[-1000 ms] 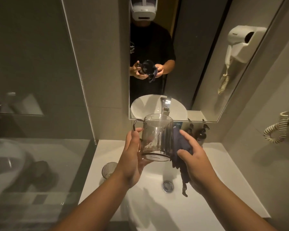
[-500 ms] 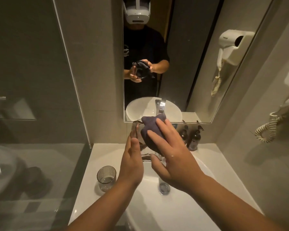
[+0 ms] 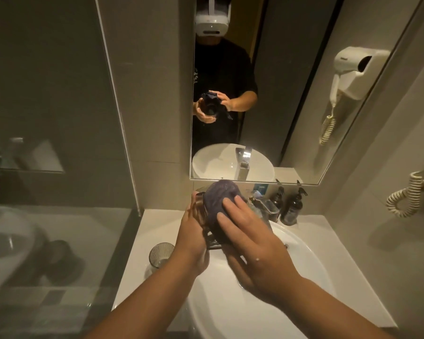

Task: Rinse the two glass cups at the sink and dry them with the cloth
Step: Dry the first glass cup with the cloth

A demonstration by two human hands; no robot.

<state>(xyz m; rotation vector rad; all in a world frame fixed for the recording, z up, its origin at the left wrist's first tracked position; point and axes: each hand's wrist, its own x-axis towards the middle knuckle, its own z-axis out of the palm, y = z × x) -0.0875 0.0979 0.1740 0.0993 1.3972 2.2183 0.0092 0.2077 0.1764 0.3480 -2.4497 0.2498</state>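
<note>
Above the white sink basin my left hand grips a clear glass cup from its left side. A dark blue cloth is draped over the cup and hides most of it. My right hand presses the cloth against the cup's right side, fingers spread over it. The second glass cup, ribbed and upright, stands on the white counter left of the basin, apart from both hands.
A mirror hangs behind the sink and reflects the tap. Two dark pump bottles and a small tray stand at the back right of the counter. A wall hair dryer cord hangs at right. A glass partition borders the left.
The cloth has come from beside the cup to over its top and side. My right hand now lies spread across it. The view has shifted slightly.
</note>
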